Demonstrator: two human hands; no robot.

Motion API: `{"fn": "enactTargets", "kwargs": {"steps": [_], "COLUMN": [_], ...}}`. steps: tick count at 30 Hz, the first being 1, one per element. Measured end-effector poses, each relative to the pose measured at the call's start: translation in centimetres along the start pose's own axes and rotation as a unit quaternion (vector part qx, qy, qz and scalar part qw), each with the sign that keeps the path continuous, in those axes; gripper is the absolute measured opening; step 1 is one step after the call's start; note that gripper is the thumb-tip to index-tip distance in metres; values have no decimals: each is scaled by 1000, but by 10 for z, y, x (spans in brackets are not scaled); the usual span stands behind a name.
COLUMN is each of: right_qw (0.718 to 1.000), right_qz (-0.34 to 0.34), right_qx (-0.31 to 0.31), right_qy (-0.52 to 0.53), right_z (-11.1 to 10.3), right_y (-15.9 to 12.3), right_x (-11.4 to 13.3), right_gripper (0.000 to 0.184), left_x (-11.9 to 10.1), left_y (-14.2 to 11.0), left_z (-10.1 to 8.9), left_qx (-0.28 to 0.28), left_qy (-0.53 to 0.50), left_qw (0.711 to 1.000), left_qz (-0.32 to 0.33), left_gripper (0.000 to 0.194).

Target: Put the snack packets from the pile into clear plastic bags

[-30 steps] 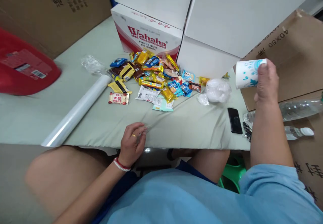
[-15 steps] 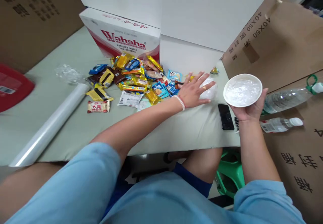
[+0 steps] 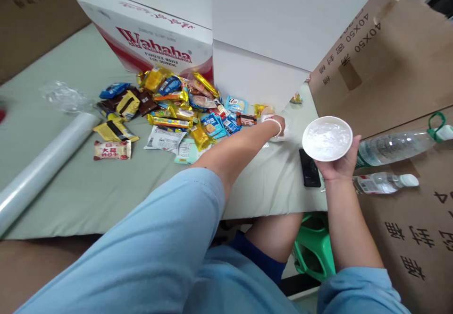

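A white bowl (image 3: pixel 327 157) is held in my right hand (image 3: pixel 341 163), tilted toward me above the right side of the table. Clear crinkled plastic (image 3: pixel 327 137) lies in or over its mouth. My left hand (image 3: pixel 278 123) reaches across to the right of the snack pile, bunched around thin crumpled clear plastic (image 3: pixel 287 127) that shows on both sides of it; the fingertips are hidden. Just left of that hand lie a brown-orange snack packet (image 3: pixel 246 119) and a small yellow packet (image 3: pixel 260 109). A black phone (image 3: pixel 310 170) rests under the bowl's left side.
Several wrapped snacks (image 3: pixel 184 111) are heaped before a Wahaha carton (image 3: pixel 155 45). A roll of clear film (image 3: pixel 46 160) and crumpled plastic (image 3: pixel 65 97) lie at left. Two bottles, one large (image 3: pixel 396 148) and one small (image 3: pixel 387 182), lie at right near a cardboard box (image 3: pixel 399 78).
My left hand has gone from spread fingers over the clear plastic to bunched around it. The bowl still sits in my right hand. The view has shifted, moving most things leftward.
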State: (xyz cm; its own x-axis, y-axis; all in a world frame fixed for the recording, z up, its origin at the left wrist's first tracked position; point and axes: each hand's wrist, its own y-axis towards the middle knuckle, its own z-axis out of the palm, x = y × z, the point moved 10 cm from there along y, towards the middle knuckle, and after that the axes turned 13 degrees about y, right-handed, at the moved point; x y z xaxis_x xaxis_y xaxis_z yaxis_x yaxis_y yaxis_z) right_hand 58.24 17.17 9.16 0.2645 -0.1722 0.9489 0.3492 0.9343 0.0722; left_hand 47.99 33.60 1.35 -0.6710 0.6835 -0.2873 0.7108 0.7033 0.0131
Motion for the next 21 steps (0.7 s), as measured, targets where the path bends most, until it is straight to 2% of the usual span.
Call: {"fn": "enactTargets", "kwargs": {"steps": [2, 4, 5, 7, 9, 10, 12, 13, 15, 18, 21], "right_qw": [1000, 1000, 999, 999, 1000, 1000, 999, 999, 998, 996, 995], "right_qz": [10, 16, 17, 15, 4, -2, -12, -13, -14, -14, -2], "right_qx": [8, 19, 24, 25, 17, 14, 12, 12, 13, 15, 11], "right_qy": [10, 18, 20, 20, 22, 26, 41, 49, 63, 83, 98], "right_z": [7, 13, 14, 14, 14, 16, 22, 26, 34, 40, 38], "right_y": [0, 0, 0, 1, 1, 1, -1, -3, -7, -15, -22], "right_x": [-6, -9, -10, -10, -10, -10, -13, -14, -17, -20, -27], "right_gripper": [84, 85, 85, 85, 83, 82, 78, 75, 68, 59, 54], "left_x": [2, -4, -10, -21, -27, -39, -72, -81, -88, -84, -87], "left_y": [-11, -30, -44, -75, -106, -117, -133, -137, -139, -141, -150], "left_z": [-9, -30, -45, -74, -97, -103, -104, -103, -99, -94, -88], "left_qx": [-16, -77, -120, -205, -265, -269, -237, -220, -193, -170, -144], "left_qy": [4, 2, -1, -19, -55, -70, -88, -92, -93, -86, -59], "left_qw": [1000, 997, 993, 978, 963, 959, 958, 960, 969, 980, 988], "left_qz": [-22, -7, 11, 34, 18, 47, 137, 148, 122, 50, 21], "left_gripper": [60, 63, 57, 33, 24, 25, 28, 33, 47, 61, 53]}}
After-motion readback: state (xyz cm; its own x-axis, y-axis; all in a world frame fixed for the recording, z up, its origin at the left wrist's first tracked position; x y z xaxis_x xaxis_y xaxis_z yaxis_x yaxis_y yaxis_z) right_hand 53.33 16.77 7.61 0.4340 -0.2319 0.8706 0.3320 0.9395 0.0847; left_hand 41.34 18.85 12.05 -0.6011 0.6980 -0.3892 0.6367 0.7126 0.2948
